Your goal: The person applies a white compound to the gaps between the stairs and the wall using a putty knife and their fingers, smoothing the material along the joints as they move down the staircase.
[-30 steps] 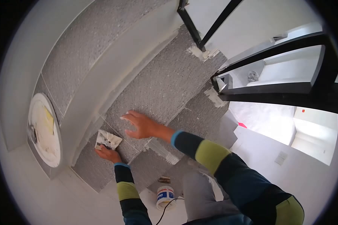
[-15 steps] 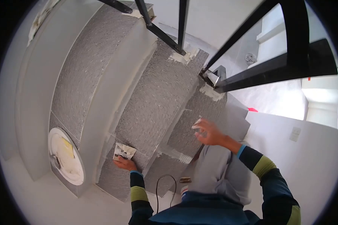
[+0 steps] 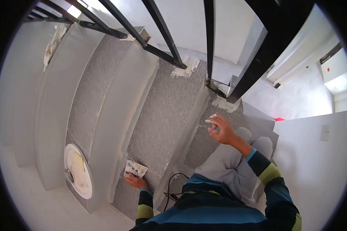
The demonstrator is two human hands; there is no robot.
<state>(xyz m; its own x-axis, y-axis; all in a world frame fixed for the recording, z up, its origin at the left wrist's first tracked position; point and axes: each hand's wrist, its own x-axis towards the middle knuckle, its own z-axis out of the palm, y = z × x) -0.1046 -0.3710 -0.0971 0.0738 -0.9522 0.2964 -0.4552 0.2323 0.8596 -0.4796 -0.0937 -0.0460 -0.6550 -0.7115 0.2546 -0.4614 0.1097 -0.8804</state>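
Hands well apart. Left hand (image 3: pixel 136 181) grips a paste-smeared board (image 3: pixel 136 168) over the speckled grey step (image 3: pixel 158 123) (contact with it: cannot tell). Right hand (image 3: pixel 223 134) is raised near the knees (image 3: pixel 245 134), fingers curled, thumb parted. Round white tray (image 3: pixel 79 181) sits on the adjoining step (image 3: pixel 100 81).

A black metal railing (image 3: pixel 254 63) slants up beyond the right fingers (image 3: pixel 212 118), its bars running off toward the far left. Behind it, past the fingers, rises a white wall (image 3: pixel 231 34). Well to their right, a white half-wall (image 3: pixel 297 158) carries a pale switch plate (image 3: pixel 325 132); near its upper edge shows a red object (image 3: pixel 279 119), too small to identify. Farther out lies a pale, brightly lit floor (image 3: pixel 304 96). A black cable (image 3: pixel 174 197) curls to the right of the left fingers (image 3: pixel 132 179).
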